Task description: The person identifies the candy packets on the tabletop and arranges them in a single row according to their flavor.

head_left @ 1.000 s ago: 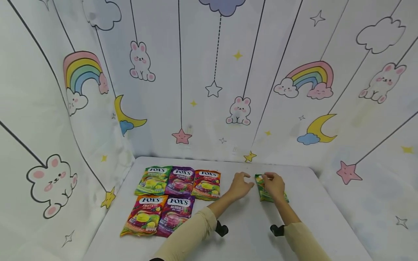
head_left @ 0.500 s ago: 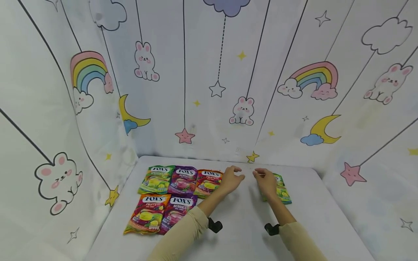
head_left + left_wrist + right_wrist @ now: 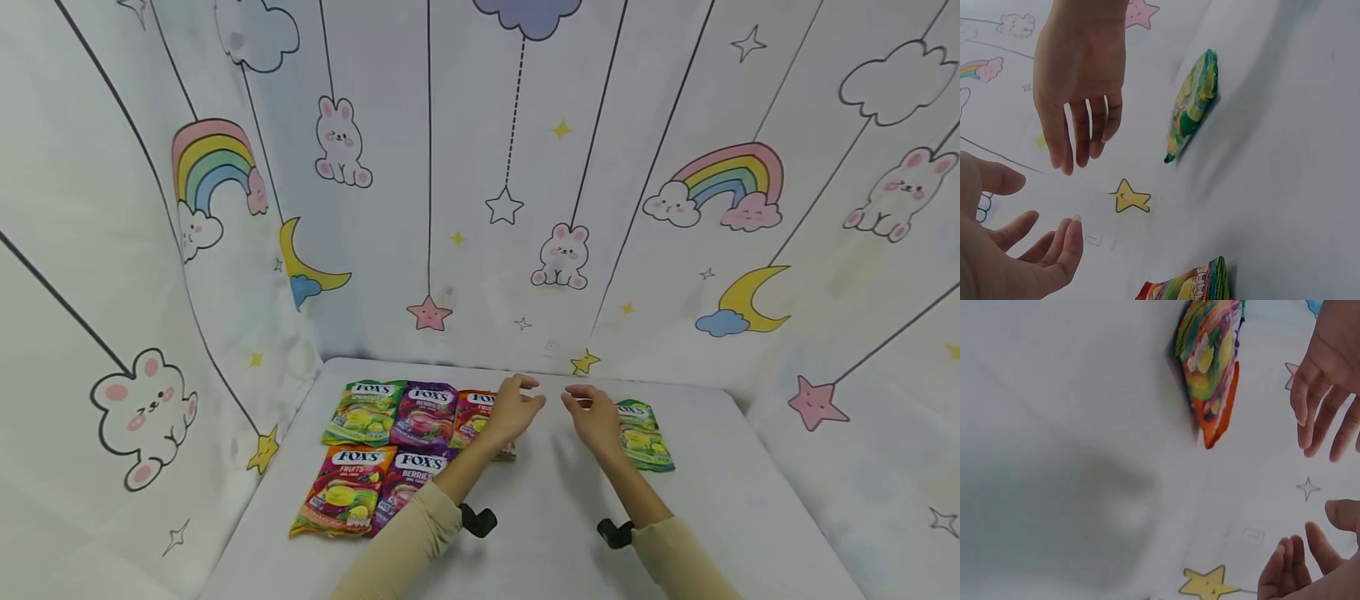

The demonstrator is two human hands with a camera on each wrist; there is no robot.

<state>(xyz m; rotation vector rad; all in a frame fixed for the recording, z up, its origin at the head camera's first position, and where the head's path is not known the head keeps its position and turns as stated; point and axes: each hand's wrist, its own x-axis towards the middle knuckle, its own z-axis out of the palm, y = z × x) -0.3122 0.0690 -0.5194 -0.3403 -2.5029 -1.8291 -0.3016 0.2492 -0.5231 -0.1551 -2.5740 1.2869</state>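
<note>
My left hand (image 3: 513, 408) hovers above the table with fingers loosely bent and nothing in them. It partly covers an orange Fruits candy bag (image 3: 468, 417), the rightmost of the upper row. Facing it across a small gap is my right hand (image 3: 597, 418), also holding nothing, its fingers relaxed. Just right of that hand lies a green Fox's candy bag (image 3: 647, 442), set apart from the others. In the left wrist view both palms face each other, with the green bag (image 3: 1192, 103) flat on the table beyond.
Farther left, a green bag (image 3: 363, 414) and a purple Berries bag (image 3: 423, 414) complete the upper row. Below lie an orange Fruits bag (image 3: 341, 492) and a purple Berries bag (image 3: 397, 485), partly behind my left sleeve. A cartoon-printed curtain (image 3: 480, 275) borders the white table (image 3: 555, 533).
Both hands have moved left. My right hand has come off the green bag, which now shows more fully, while my left hand has drifted over the orange bag's edge.
</note>
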